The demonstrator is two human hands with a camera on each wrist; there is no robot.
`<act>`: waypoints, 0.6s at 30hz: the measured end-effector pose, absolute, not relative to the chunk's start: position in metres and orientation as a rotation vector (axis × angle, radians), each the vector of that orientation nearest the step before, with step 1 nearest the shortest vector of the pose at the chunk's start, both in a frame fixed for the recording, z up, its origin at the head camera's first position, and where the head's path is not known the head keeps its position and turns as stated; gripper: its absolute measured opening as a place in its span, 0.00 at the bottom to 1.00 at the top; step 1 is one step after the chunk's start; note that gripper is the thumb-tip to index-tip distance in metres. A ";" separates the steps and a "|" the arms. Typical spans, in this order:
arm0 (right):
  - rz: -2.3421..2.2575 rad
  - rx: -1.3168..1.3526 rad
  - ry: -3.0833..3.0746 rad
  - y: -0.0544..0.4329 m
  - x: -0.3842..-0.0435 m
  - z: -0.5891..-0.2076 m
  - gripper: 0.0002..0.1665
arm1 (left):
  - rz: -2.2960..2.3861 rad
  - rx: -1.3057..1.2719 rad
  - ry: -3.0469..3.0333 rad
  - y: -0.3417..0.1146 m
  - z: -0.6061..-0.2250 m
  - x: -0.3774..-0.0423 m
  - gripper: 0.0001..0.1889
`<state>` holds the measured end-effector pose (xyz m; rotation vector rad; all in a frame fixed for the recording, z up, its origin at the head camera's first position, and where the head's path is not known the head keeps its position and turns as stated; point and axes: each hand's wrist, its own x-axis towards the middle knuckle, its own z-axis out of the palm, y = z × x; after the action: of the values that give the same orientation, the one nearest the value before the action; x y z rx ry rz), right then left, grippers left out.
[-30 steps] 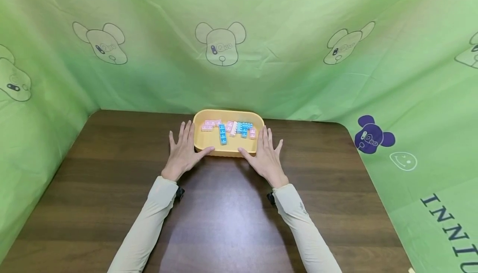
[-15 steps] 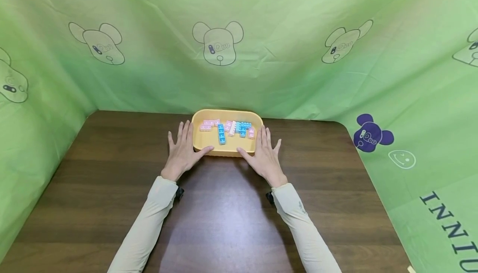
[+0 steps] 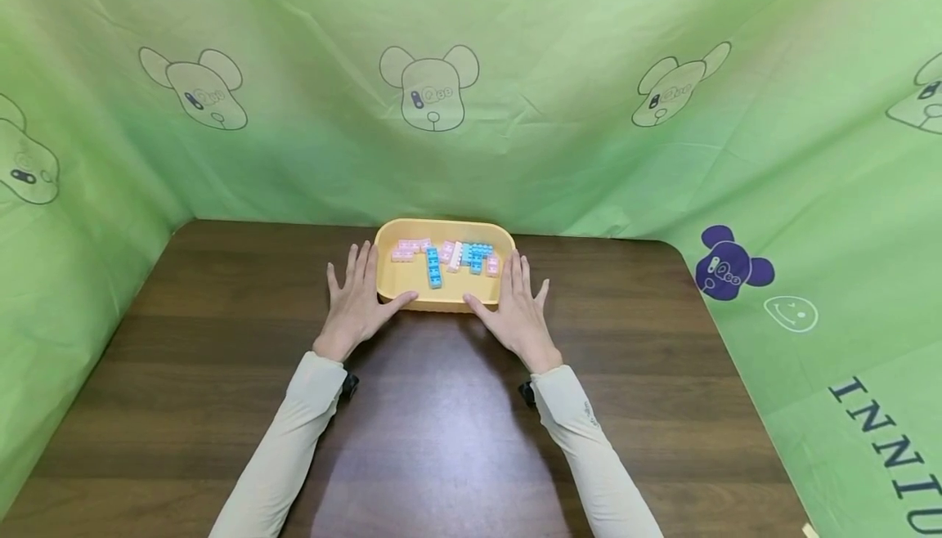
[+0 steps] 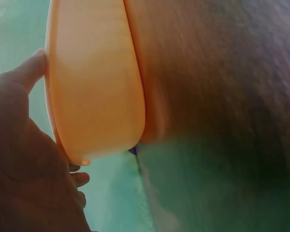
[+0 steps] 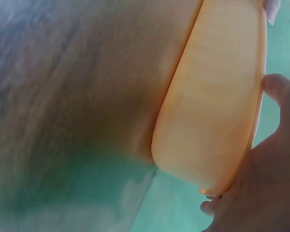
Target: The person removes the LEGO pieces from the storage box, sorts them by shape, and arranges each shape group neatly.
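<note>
A yellow plastic tray (image 3: pixel 412 293) stands near the far edge of the table, with several pink and blue toy bricks in it. My left hand (image 3: pixel 356 302) lies along its left end, fingers straight and spread, thumb on the near rim. At the right end, my right hand (image 3: pixel 518 307) mirrors this, its thumb also at the near rim. A long blue brick (image 3: pixel 433 268) lies in the tray's middle, pink bricks (image 3: pixel 410 248) left of it. In the left wrist view the thumb touches the tray's rim (image 4: pixel 49 82); the right wrist view shows the same contact.
The dark wooden table (image 3: pixel 441 440) extends from the tray towards the person. A green printed curtain (image 3: pixel 434 170) hangs right behind the table's far edge and along both sides.
The tray has shifted very slightly left and towards the person, both hands moving along with it. Hand poses look the same, and the bricks keep their places in the tray.
</note>
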<state>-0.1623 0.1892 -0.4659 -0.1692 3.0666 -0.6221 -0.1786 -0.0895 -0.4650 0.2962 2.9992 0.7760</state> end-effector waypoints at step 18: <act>-0.655 -0.206 3.085 0.176 -0.149 -0.468 0.64 | 0.767 0.296 3.005 -0.103 -0.466 -0.162 0.59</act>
<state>-0.1488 0.1759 -0.4681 -0.2056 3.0855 -0.6551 -0.1622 -0.1034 -0.4658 0.2962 3.0047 0.7675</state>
